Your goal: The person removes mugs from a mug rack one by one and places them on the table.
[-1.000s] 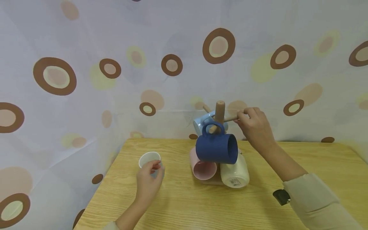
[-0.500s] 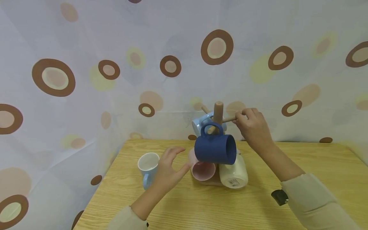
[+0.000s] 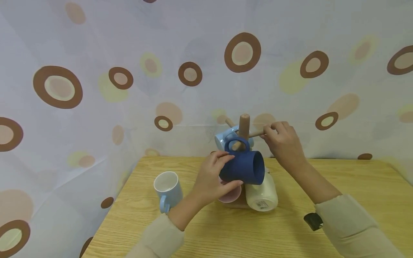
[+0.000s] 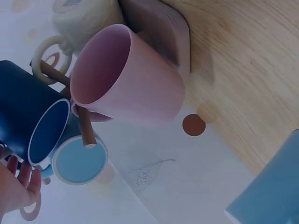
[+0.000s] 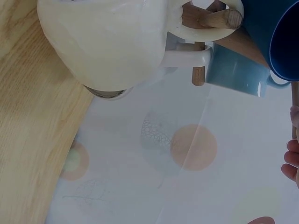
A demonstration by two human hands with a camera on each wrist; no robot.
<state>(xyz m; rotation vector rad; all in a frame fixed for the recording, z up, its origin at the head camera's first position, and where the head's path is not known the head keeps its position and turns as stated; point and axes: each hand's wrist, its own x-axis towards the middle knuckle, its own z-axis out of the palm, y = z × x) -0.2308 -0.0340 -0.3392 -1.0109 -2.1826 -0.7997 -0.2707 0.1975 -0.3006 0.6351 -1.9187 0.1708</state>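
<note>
My left hand [image 3: 209, 177] is at the base end of a navy blue mug [image 3: 243, 166], thumb and fingers spread; firm contact cannot be told. In the left wrist view its fingertips [image 4: 24, 173] lie by that mug's base edge. The mug hangs by its handle on a front peg of a wooden mug tree [image 3: 244, 125]. My right hand [image 3: 284, 141] pinches the end of the tree's right peg [image 3: 257, 133]. Below the navy mug hang a pink mug [image 4: 140, 84], partly hidden in the head view, and a cream mug [image 3: 262, 195]. A light blue mug [image 3: 222, 139] hangs behind.
Another light blue mug [image 3: 169, 190] stands upright on the wooden table [image 3: 290, 229], left of the tree, handle toward me. A patterned cloth [image 3: 129, 43] backs the table. A black object [image 3: 313, 221] hangs by my right sleeve.
My left hand has left the light blue mug on the table and moved right to the navy mug, fingers spreading. My right hand stays on the peg.
</note>
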